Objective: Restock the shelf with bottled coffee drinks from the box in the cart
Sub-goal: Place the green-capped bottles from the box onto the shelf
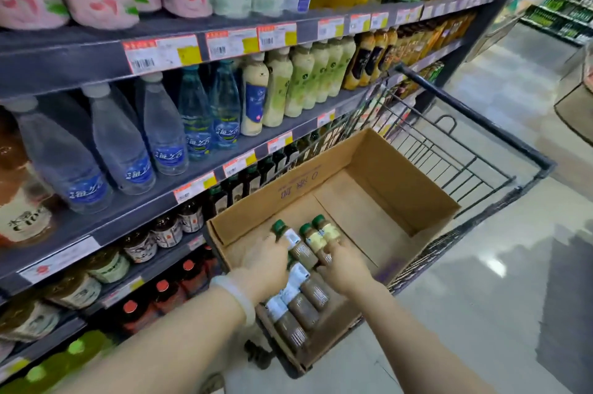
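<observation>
Both hands are down in the cardboard box (401, 188), which sits in the wire cart (475, 143) drawn up beside the shelf (134, 210). The left hand (266, 262) curls over a green-capped coffee bottle (284, 233) whose cap pokes out just past its fingertips. The right hand (345, 268) grips two bottles (321, 238) side by side, caps pointing away from it. More bottles (298, 300) lie loose on the box floor under and behind both wrists, toward the person.

The risk I see is in that right-hand double grip: two smooth round bottles pinched together could roll against each other and one might slip out on the lift, dropping back into the box or onto the floor. The box wall stands close beyond the left hand's knuckles, so a bottle lifted at a slant could catch on its edge. The shelf rows to the left of the left hand look tightly packed; pushing a bottle in carelessly could topple its neighbours.
</observation>
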`<action>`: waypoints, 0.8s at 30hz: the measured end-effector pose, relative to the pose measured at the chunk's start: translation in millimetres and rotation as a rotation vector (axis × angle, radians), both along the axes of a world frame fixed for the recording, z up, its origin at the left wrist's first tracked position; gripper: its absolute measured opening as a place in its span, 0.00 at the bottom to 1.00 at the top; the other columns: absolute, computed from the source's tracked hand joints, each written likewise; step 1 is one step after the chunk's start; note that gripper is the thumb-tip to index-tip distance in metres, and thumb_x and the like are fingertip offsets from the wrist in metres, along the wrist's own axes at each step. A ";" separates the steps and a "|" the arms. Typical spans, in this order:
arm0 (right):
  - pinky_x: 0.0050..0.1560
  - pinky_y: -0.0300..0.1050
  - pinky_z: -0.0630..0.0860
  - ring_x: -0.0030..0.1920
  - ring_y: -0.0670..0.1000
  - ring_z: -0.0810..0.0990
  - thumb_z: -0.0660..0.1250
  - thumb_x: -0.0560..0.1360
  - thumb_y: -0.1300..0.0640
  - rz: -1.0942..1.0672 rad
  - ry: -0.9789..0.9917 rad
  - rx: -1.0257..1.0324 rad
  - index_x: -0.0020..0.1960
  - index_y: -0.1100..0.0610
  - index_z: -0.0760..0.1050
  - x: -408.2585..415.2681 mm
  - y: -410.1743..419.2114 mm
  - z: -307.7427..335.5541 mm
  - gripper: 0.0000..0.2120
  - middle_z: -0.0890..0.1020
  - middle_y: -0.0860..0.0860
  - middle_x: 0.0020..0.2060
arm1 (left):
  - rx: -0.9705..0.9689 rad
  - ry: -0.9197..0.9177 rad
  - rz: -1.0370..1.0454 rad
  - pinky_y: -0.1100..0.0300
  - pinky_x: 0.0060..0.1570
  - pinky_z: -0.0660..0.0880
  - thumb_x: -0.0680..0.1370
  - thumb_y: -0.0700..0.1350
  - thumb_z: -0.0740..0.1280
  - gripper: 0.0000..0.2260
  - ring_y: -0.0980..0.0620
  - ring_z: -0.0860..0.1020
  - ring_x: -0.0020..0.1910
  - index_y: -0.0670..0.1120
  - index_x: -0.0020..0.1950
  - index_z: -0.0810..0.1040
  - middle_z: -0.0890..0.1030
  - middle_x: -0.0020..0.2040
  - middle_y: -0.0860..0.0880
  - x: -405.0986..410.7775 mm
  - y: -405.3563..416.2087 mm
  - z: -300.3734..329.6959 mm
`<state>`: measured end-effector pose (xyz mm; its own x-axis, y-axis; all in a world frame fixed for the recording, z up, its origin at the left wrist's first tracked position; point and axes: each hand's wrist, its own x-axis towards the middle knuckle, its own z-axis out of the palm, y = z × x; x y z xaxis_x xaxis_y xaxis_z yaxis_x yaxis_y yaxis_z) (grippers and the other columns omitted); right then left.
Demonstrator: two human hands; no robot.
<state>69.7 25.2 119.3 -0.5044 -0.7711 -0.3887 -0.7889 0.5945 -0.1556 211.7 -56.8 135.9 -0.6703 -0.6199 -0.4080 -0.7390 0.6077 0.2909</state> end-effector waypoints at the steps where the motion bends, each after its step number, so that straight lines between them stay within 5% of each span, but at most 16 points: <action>1: 0.58 0.47 0.70 0.62 0.60 0.71 0.64 0.75 0.52 0.004 -0.022 0.028 0.64 0.59 0.69 -2.6 -2.2 -7.3 0.20 0.72 0.58 0.61 | 0.042 -0.015 0.015 0.52 0.59 0.69 0.77 0.45 0.63 0.18 0.42 0.67 0.64 0.44 0.66 0.66 0.68 0.64 0.43 -2.3 -1.2 -7.7; 9: 0.61 0.46 0.70 0.63 0.60 0.72 0.62 0.75 0.53 0.058 -0.220 0.180 0.64 0.60 0.67 -32.3 -18.7 -81.9 0.20 0.71 0.59 0.63 | 0.361 -0.105 0.251 0.54 0.64 0.67 0.77 0.46 0.63 0.19 0.43 0.67 0.68 0.43 0.67 0.66 0.69 0.67 0.42 -32.4 9.1 -76.8; 13: 0.64 0.47 0.68 0.64 0.60 0.71 0.61 0.76 0.46 0.137 -0.302 0.319 0.67 0.59 0.66 -51.2 -23.2 -120.0 0.25 0.72 0.58 0.64 | 0.538 -0.118 0.464 0.57 0.58 0.71 0.76 0.47 0.63 0.17 0.45 0.74 0.63 0.44 0.63 0.72 0.75 0.64 0.43 -55.4 24.2 -114.5; 17: 0.66 0.44 0.64 0.67 0.59 0.67 0.64 0.74 0.50 0.141 -0.381 0.426 0.71 0.60 0.59 -74.8 -27.8 -155.4 0.30 0.68 0.59 0.67 | 0.607 -0.107 0.695 0.63 0.62 0.65 0.78 0.48 0.61 0.19 0.48 0.69 0.68 0.44 0.68 0.67 0.71 0.68 0.46 -86.3 42.5 -151.8; 22: 0.64 0.42 0.66 0.69 0.56 0.69 0.66 0.75 0.50 0.135 -0.463 0.494 0.73 0.60 0.54 -90.6 -35.1 -188.1 0.34 0.67 0.57 0.69 | 0.717 -0.030 1.008 0.56 0.62 0.71 0.65 0.57 0.62 0.31 0.47 0.74 0.62 0.46 0.66 0.68 0.76 0.62 0.47 -109.9 69.5 -224.3; 24: 0.63 0.43 0.66 0.67 0.56 0.70 0.65 0.75 0.48 0.143 -0.463 0.484 0.72 0.60 0.55 -88.9 -36.0 -197.5 0.32 0.69 0.57 0.68 | 0.726 0.017 1.188 0.55 0.61 0.72 0.67 0.57 0.62 0.30 0.46 0.75 0.60 0.45 0.66 0.68 0.77 0.61 0.45 -113.3 76.9 -252.2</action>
